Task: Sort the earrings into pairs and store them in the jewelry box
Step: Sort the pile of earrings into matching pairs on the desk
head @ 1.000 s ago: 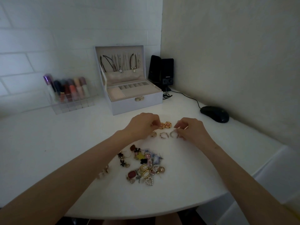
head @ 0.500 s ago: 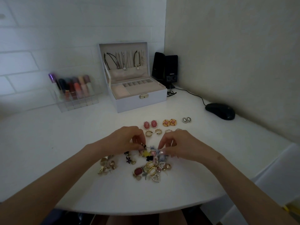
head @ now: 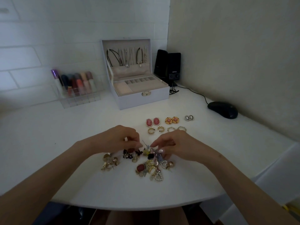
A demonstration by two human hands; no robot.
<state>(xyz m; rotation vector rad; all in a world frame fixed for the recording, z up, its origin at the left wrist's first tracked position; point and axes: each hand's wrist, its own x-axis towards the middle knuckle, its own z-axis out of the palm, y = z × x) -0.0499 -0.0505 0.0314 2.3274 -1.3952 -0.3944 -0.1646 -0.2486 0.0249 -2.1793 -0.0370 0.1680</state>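
Observation:
A mixed pile of earrings (head: 151,166) lies on the white desk (head: 65,135). Both hands work at its far edge: my left hand (head: 123,138) and my right hand (head: 172,145) each pinch part of a small blue-and-yellow earring (head: 146,147) held between them. Beyond them lie sorted pairs: pink ovals (head: 153,122), orange rounds (head: 171,120), small cameos (head: 189,118), gold hoops (head: 155,129) and further hoops (head: 176,128). The open lilac jewelry box (head: 142,98) stands at the back, necklaces hanging in its lid.
A clear organizer with lip glosses (head: 76,88) stands left of the box. Black speakers (head: 168,65) sit in the corner, their cable running to a black mouse (head: 223,109) by the right wall. A small gold cluster (head: 109,161) lies left of the pile.
Both hands left the sorted rows and came back to the pile a second ago. Since half a second ago they stay at its far edge, pinching the small earring.

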